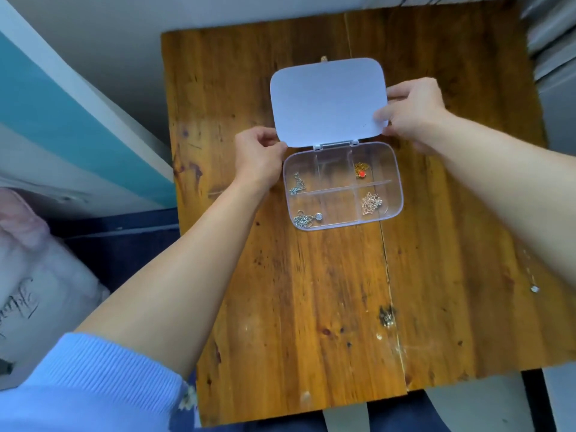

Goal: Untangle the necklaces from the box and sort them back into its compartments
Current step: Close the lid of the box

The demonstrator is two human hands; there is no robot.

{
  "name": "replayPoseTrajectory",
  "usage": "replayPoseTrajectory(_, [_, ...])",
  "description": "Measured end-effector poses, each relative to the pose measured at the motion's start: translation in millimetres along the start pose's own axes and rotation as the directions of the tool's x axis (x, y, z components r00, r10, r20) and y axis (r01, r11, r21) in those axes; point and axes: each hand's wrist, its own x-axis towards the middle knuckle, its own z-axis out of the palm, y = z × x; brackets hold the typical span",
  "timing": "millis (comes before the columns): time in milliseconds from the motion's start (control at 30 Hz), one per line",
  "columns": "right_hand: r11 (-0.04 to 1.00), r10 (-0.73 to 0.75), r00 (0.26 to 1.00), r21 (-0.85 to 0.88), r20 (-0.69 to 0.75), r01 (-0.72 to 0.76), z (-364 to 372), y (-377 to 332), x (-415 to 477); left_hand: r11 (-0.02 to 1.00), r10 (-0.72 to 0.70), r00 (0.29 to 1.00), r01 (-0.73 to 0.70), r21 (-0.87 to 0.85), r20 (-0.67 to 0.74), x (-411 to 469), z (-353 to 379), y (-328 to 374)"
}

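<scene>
A clear plastic box (397, 194) with several compartments lies open on the wooden table (311, 307). Its white lid (327, 101) stands raised behind it. My left hand (257, 155) pinches the lid's lower left corner. My right hand (411, 110) pinches the lid's right edge. A silver chain (296, 184) lies in the upper left compartment, a gold necklace with a red pendant (361, 170) in the upper right. Lower left holds a silver necklace with a round pendant (307, 219). A rose-gold necklace (371, 203) fills the lower right. The two middle compartments hold nothing.
A thin chain with a small pendant (533, 287) lies near the table's right edge. A dark stain (387, 316) marks the wood near a lengthwise crack. A pale cushion (37, 275) and a blue-white wall lie left of the table.
</scene>
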Motion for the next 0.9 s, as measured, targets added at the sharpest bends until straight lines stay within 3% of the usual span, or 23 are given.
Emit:
replayPoseTrajectory(133, [0.989,-0.147,0.984,-0.049,-0.098,0.142,-9,4,-7,0.997,0.070,0.996,-0.068,0.047,-0.051,2,-3,-1])
replayPoseTrajectory(300, [0.922,-0.386,0.913,-0.071,-0.135,0.380,-32,28,-31,0.977,0.190,0.979,-0.181,0.116,-0.071,-6,-12,-10])
replayPoseTrajectory(433, [0.855,-0.517,0.847,-0.126,-0.120,0.504,-38,54,-59,0.982,0.185,0.983,-0.184,0.039,-0.020,-28,-16,-20])
replayPoseTrajectory(567, [0.760,-0.623,0.782,-0.258,-0.024,0.597,-37,80,-75,0.988,0.154,0.988,-0.154,-0.008,0.006,-55,-13,-28])
replayPoseTrajectory(700, [0.626,-0.700,0.703,-0.367,0.125,0.689,-32,100,-81,0.953,0.232,0.973,-0.224,0.205,-0.018,-76,-3,-39])
replayPoseTrajectory(900, [0.587,-0.642,0.714,-0.421,0.279,0.692,-26,119,-94,0.876,0.263,0.960,-0.279,0.394,0.094,-82,13,-59])
